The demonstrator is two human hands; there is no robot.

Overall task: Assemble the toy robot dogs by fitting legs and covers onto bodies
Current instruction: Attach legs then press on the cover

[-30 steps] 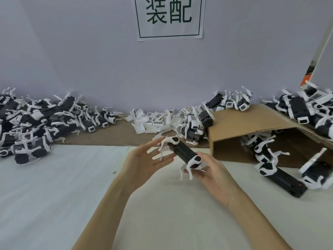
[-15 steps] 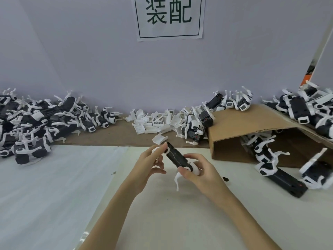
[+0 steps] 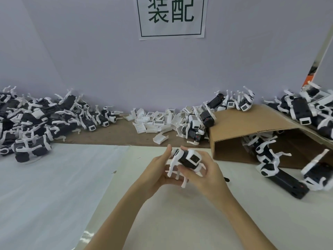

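Both hands meet over the white worktop (image 3: 54,186), just in front of the open mouth of the tipped cardboard box (image 3: 252,127), and between them they hold 1 toy robot dog (image 3: 187,158) clear of the surface. The left hand (image 3: 158,170) cradles the toy from beside and below, thumb raised against its rear end and fingers curled under the white legs (image 3: 173,165) that hang down. The right hand (image 3: 207,170) wraps around the toy from the box side, fingers bent over the black body, with the white head cover and its small dark screen facing the camera. Inside the box and spilling out of its mouth lie several more black-and-white dogs (image 3: 266,159), and others sit on top of the box (image 3: 302,109) toward the far side. Beyond the hands, to the left of the box along the purple wall, a scatter of loose white covers (image 3: 155,121) rests on a brown strip of board. Much farther from the box, at the far left edge of the worktop, a large heap of dogs (image 3: 36,120) is stacked. A white sign with 2 green characters (image 3: 171,13) hangs on the wall above the covers.
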